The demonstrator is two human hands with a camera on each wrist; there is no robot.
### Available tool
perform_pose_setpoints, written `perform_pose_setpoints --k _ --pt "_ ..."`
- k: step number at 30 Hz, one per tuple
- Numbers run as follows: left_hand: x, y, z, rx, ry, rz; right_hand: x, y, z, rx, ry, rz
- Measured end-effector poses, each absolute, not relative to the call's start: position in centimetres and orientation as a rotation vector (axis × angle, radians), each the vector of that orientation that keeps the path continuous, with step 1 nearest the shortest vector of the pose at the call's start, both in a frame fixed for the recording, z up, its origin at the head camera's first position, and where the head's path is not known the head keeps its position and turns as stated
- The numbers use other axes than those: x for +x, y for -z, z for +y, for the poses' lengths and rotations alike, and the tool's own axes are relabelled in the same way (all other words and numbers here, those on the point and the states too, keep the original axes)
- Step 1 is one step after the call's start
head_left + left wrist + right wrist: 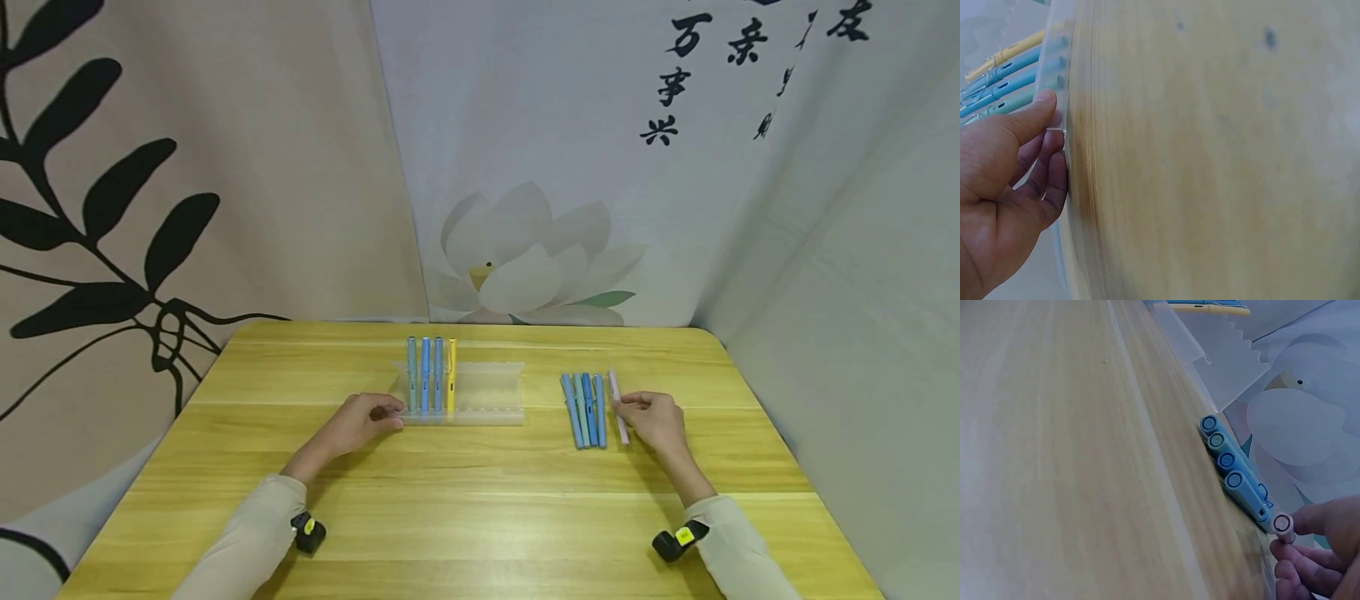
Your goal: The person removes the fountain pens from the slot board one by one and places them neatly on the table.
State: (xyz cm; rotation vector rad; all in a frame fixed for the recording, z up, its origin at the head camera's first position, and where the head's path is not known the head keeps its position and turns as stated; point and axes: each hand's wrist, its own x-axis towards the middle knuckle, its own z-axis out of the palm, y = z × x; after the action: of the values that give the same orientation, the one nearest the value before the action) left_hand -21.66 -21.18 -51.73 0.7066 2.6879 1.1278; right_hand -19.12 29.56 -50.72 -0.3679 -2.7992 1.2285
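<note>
My left hand [367, 419] pinches the left end of a clear plastic pen rack [487, 417], its thumb on the front ledge in the left wrist view. Upright in that rack's left half lean a green-blue pen [412, 375], two blue pens [425, 375] and a yellow pen [452, 367]. Over to the right, my right hand [654, 419] holds a pale pink pen [614, 388] between thumb and fingers. The right wrist view shows the round end of this pink pen [1282, 524] toward the camera, just beside a row of several blue and green-blue pens [1244, 487].
The pen row [589, 408] lies on the wooden table [480, 517] between the rack and my right hand. Behind the table's back edge hangs a pale curtain [540, 125] with a flower print and dark characters. Wrist cameras [307, 533] sit on both sleeves.
</note>
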Motion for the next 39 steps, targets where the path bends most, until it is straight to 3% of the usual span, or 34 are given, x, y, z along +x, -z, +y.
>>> perform_pose_setpoints --k 29,39 --pt "-21.6 51.9 -21.3 0.723 -1.128 2.696 -19.4 50.8 28.7 -0.337 -1.082 -2.843" --pt "-21.6 51.8 -21.2 0.719 -1.132 2.697 -19.3 49.7 28.1 -0.140 -1.169 -2.748"
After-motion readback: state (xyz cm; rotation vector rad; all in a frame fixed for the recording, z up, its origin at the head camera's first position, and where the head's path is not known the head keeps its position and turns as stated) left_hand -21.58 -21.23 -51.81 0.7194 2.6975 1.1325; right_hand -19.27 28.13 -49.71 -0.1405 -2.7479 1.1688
